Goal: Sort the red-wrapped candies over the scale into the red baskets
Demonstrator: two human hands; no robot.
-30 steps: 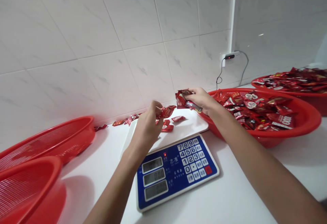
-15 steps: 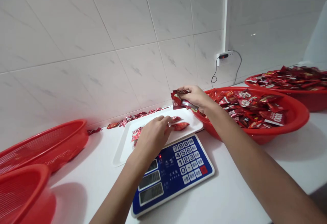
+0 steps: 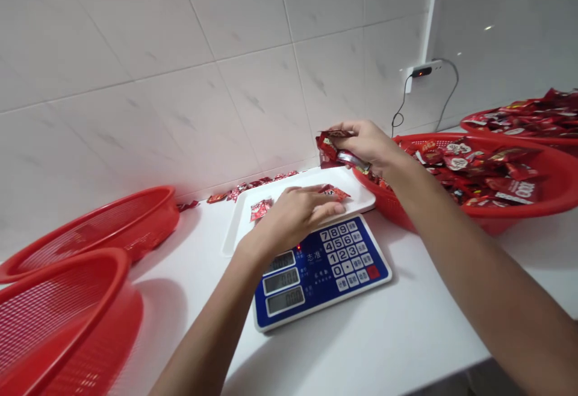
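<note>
— What's being held over there?
— The right hand (image 3: pixel 368 143) grips a bunch of red packets (image 3: pixel 329 148) above the scale tray (image 3: pixel 361 194), toward the surface's back edge.
— And the other?
— The left hand (image 3: pixel 295 215) lies flat on the tray with its fingers stretched, and loose packets (image 3: pixel 261 208) lie just beside it.

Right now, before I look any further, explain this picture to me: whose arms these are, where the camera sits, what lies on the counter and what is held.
There is no machine here. Both arms belong to one person, filmed by a camera worn on the head and looking down. The right hand grips a bunch of red packets at the edge of a red basket full of them. The left hand lies flat, fingers stretched, over the white tray of a blue scale, where loose packets lie. Two empty red baskets sit at the left of the white counter.
</note>
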